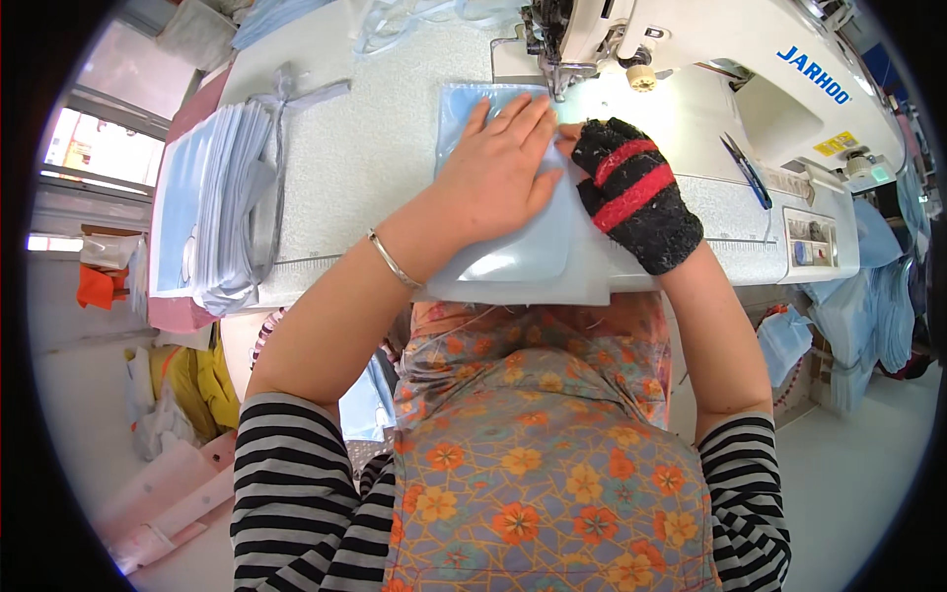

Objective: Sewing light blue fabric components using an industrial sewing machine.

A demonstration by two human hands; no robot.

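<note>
Left hand [498,163]: my one bare grip, spread flat on the light-blue fabric piece [523,252].
Right hand [631,187]: one black-and-red glove — fingertips pressed on the same piece.
Scissors [747,170]: one blue pair on the table [365,148].

Striped sleeves, black-red glove [636,192], bangle [393,260]

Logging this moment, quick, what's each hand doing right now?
Left hand: open, pressed flat on the light blue fabric piece.
Right hand: in a black and red glove, resting on the same fabric; grip cannot be told.

- A stack of light blue pieces [212,197], tied with grey ribbon, is seen at the table's left edge.
- Blue-handled scissors [747,170] are laid on the machine bed.
</note>
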